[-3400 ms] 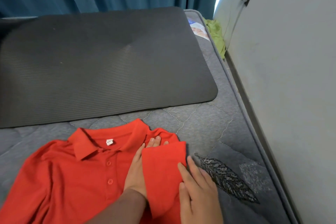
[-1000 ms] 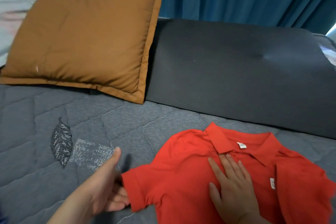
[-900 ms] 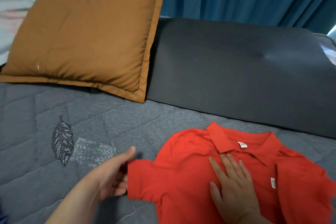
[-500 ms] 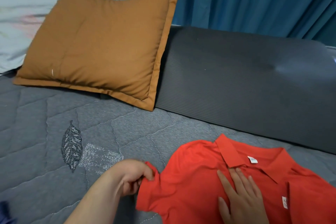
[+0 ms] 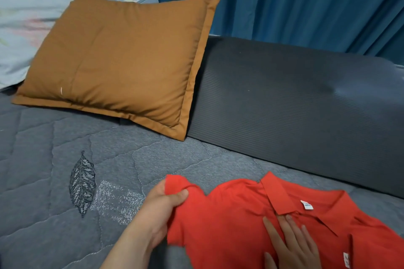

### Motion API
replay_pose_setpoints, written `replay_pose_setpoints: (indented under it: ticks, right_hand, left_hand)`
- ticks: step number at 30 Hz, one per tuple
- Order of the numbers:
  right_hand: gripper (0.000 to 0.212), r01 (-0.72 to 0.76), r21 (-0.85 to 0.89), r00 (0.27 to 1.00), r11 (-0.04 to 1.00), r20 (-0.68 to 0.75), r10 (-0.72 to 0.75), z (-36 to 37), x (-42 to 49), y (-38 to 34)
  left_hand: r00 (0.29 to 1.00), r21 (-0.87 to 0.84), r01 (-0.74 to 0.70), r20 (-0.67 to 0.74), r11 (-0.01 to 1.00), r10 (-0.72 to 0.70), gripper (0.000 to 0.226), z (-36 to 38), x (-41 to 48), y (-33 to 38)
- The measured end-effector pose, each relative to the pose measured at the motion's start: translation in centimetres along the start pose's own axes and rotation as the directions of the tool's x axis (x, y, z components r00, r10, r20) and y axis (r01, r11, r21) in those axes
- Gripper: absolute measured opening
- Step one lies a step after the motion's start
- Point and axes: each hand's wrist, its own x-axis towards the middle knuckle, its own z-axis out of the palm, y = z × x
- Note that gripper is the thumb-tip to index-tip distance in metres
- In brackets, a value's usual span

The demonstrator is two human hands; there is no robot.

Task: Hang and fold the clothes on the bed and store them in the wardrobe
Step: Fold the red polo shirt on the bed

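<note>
Red short-sleeved polo shirt (image 5: 251, 220) lies collar-up on the grey quilted bed cover (image 5: 54, 181), its white neck label (image 5: 306, 205) too small to read. Left hand (image 5: 159, 209) pinches the raised sleeve between thumb and fingers; right hand (image 5: 293, 244) presses flat, fingers straight, below the collar.
</note>
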Motion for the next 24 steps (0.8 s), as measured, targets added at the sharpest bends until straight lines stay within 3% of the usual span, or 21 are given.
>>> replay_pose_setpoints:
  ticks: [4,5,7,12,16,19,22,23,24]
  right_hand:
    - [0.069,0.009,-0.038,1.000,0.999,0.008,-0.009,0.6,-0.3,0.8]
    - [0.069,0.002,-0.049,1.000,0.999,0.004,-0.002,0.7,-0.4,0.8]
    - [0.071,-0.010,-0.068,1.000,0.998,-0.003,0.010,0.9,-0.5,1.1]
    - [0.070,-0.020,-0.078,1.000,0.997,-0.012,0.019,0.8,-0.6,1.1]
    - [0.069,-0.027,-0.053,1.000,0.998,-0.013,0.027,0.4,-0.7,0.8]
    - [0.069,-0.026,-0.030,0.999,0.999,0.018,0.026,0.2,-0.9,0.8]
    - [0.069,-0.030,-0.056,0.998,0.998,0.054,0.033,0.0,-0.9,0.6]
    - [0.068,-0.033,-0.065,0.997,0.997,0.063,0.037,0.0,-1.0,0.7]
    - [0.067,-0.037,-0.075,0.997,0.996,0.067,0.042,0.0,-1.0,0.8]
  left_hand:
    - [0.980,-0.029,-0.101,-0.174,0.994,0.095,0.012,-2.0,1.2,-1.1]
    - [0.983,-0.075,-0.088,-0.167,0.993,0.075,0.004,-2.1,1.0,-1.4]
    - [0.990,-0.132,-0.029,-0.139,0.991,0.011,0.014,-2.1,0.5,-1.8]
    - [0.990,-0.013,0.114,-0.083,0.993,-0.115,0.023,-2.9,-2.9,-4.4]
    - [0.996,0.043,0.056,0.061,0.997,-0.059,0.016,-2.4,-4.0,-4.5]
    - [0.998,0.053,-0.049,-0.024,0.997,0.050,0.018,-1.0,-3.7,-4.9]
    - [0.991,-0.196,0.055,-0.110,0.979,-0.078,0.019,-0.8,-3.8,-5.0]
    - [0.984,-0.183,0.064,-0.152,0.981,-0.093,0.021,-1.0,-3.7,-5.2]
    - [0.977,-0.063,0.048,-0.204,0.997,-0.060,0.023,-1.4,-3.6,-5.7]
